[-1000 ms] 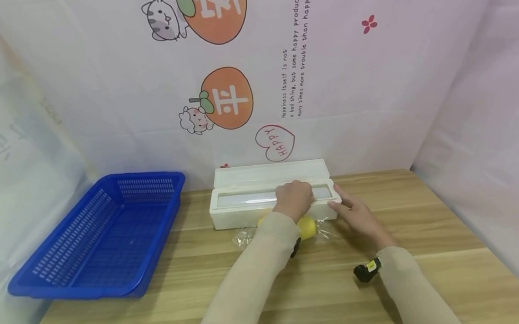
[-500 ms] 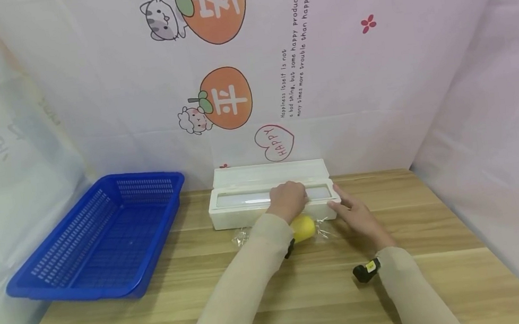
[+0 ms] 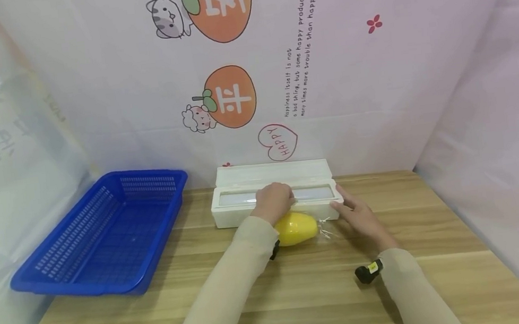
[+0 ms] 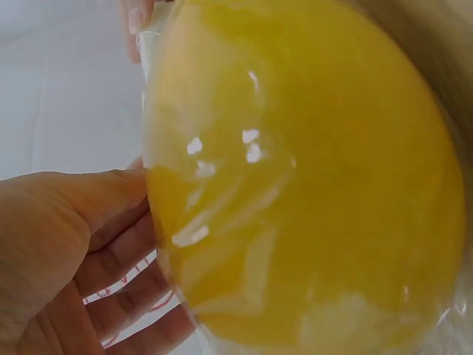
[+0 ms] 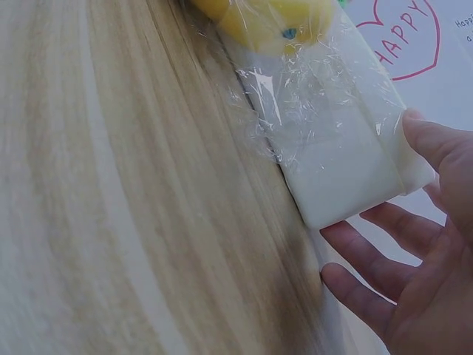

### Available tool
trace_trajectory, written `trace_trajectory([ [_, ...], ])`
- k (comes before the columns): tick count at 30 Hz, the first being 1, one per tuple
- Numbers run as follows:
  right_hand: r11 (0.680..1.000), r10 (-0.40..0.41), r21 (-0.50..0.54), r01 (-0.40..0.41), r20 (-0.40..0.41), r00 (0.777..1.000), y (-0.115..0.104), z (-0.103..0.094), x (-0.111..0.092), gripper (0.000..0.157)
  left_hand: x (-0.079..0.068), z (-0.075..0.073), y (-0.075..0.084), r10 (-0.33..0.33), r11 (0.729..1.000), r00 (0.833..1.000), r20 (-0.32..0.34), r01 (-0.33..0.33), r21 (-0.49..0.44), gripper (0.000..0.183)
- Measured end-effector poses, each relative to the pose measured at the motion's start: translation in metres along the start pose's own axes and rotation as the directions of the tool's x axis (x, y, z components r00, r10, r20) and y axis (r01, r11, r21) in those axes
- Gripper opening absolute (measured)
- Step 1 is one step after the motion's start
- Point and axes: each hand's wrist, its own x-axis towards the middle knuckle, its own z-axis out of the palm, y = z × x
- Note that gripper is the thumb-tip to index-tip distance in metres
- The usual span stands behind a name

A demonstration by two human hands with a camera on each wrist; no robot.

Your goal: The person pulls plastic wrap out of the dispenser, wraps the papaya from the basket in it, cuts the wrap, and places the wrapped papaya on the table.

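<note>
A white cling film dispenser box (image 3: 232, 217) lies at the back of the table, its lid (image 3: 272, 174) raised. Over its front rim is my left hand (image 3: 273, 202), fingers curled in the head view. The left wrist view also shows this hand (image 4: 81, 251), but the fruit hides its fingertips, and whatever they hold. My right hand (image 3: 359, 217) grips the right end of the box, thumb at the top edge and fingers lower down (image 5: 369, 255). Against the box front sits a yellow oval fruit (image 3: 298, 228), its exact kind unclear, covered in clear cling film (image 5: 295, 103).
A blue plastic basket (image 3: 138, 240) with slotted sides stands on the left of the wooden table (image 3: 324, 304). A printed white cloth (image 3: 351, 76) hangs behind the box, and pale sheets close off both sides.
My left hand has slid leftward along the front of the box, uncovering more of the yellow fruit. My right hand keeps its place at the box end. The head view has shifted slightly.
</note>
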Motion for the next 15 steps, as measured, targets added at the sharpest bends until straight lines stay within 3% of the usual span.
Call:
trace_trajectory([
  [15, 0.999, 0.027, 0.028, -0.027, 0.003, 1.0, 0.003, 0.001, 0.003, 0.075, -0.009, 0.0, -0.025, -0.001, 1.0, 0.998, -0.06, -0.001, -0.03, 0.017],
])
